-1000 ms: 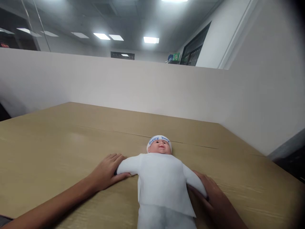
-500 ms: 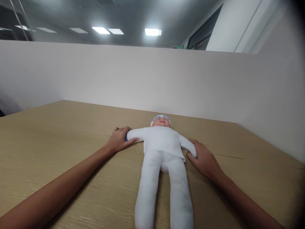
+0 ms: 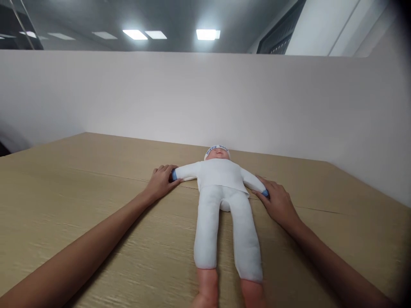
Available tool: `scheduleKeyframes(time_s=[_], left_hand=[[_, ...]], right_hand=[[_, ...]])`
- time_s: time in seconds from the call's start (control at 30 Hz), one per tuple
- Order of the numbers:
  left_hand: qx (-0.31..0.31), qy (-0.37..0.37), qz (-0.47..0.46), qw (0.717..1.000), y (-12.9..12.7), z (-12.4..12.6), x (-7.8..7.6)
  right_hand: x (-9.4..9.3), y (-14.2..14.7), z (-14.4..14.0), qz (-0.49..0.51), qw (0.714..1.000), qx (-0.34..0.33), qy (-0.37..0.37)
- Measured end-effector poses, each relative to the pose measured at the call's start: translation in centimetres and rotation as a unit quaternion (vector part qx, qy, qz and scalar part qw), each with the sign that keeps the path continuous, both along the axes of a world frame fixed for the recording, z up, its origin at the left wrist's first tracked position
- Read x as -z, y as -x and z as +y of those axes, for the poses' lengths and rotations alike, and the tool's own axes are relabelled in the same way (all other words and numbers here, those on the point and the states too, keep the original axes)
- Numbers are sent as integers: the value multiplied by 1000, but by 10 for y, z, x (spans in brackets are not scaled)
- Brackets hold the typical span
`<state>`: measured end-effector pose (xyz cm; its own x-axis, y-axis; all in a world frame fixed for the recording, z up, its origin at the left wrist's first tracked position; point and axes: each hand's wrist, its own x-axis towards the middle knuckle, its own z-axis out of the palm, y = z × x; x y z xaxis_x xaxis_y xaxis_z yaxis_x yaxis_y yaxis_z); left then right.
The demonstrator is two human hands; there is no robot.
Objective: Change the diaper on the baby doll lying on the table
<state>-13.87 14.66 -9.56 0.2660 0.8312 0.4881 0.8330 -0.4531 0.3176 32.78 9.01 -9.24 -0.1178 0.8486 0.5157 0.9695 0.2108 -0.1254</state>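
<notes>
A baby doll [image 3: 221, 175] in a white top and white trousers [image 3: 207, 231] lies on its back on the wooden table, head away from me and arms spread. Blue lettering runs across its white cap [image 3: 217, 149]. My left hand [image 3: 162, 182] is closed round the end of the doll's arm on the left, at its blue cuff [image 3: 174, 174]. On the other side, my right hand [image 3: 278, 200] grips the doll's other arm end, where a blue cuff [image 3: 266, 193] shows. Bare lower legs [image 3: 208, 284] stick out of the trousers; the feet are cut off by the frame's lower edge.
The wooden tabletop [image 3: 96, 188] has thin seams in its surface. A pale partition [image 3: 144, 94] rises behind its far edge, and a light wall [image 3: 369, 119] stands to the right. Ceiling lights [image 3: 135, 35] show above the partition.
The doll and both hands sit a little higher in the view, and the doll's bare lower legs now show. More of the blue cuffs is visible. Both hands still hold the doll's arms.
</notes>
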Motion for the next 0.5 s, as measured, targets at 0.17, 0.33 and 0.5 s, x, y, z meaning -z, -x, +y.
scheduleKeyframes(time_s=[0.17,0.33,0.5], left_hand=[[-11,-20,-20,1000,3,-24,-1],[-37,-64,-70,995,-6,-78,-21],[56,-14,-263,963,-31,-214,-50]], right_hand=[[7,9,-19,13,997,64,28],[1,38,-81,18,996,92,0],[-30,78,-223,88,993,-8,-74]])
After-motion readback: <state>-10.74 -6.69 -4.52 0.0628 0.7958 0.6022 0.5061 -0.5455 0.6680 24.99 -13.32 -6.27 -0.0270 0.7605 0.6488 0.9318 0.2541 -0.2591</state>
